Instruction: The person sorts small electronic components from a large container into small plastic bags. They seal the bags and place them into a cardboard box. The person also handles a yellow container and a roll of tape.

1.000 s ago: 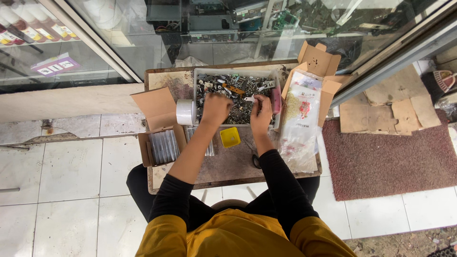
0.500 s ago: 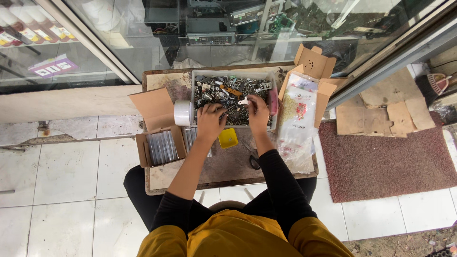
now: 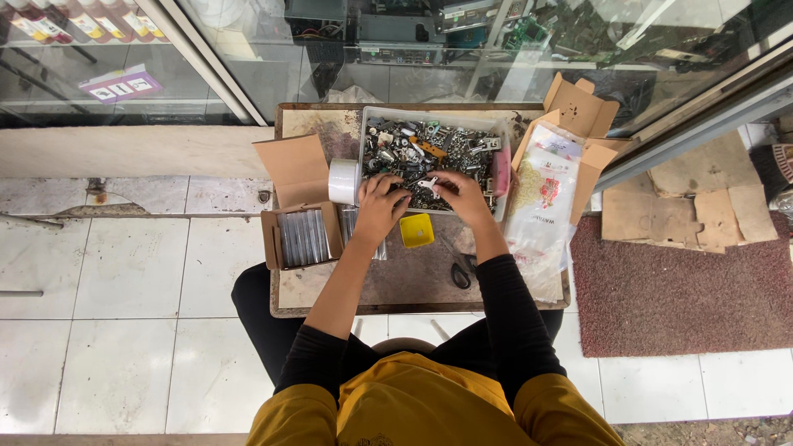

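Hands meet at the near edge of a clear plastic bin point(image 3: 368, 116) full of mixed metal hardware point(image 3: 429, 153), set at the far side of a small worn table point(image 3: 396, 281). Left hand point(image 3: 380, 206) is curled, fingers bent down at the bin's front rim; can't tell if it grips anything. Right hand point(image 3: 458, 194) pinches a small white part point(image 3: 429, 183) between thumb & fingers, just over the bin's near edge, close to the left fingertips. Near the hands: yellow dish point(image 3: 416, 230) on the table just below them, white tape roll point(image 3: 344, 181) left of the bin, open cardboard box point(image 3: 302, 235) w/ clear flat packs, scissors point(image 3: 459, 271) by the right forearm, plastic bags point(image 3: 541, 202) at right.
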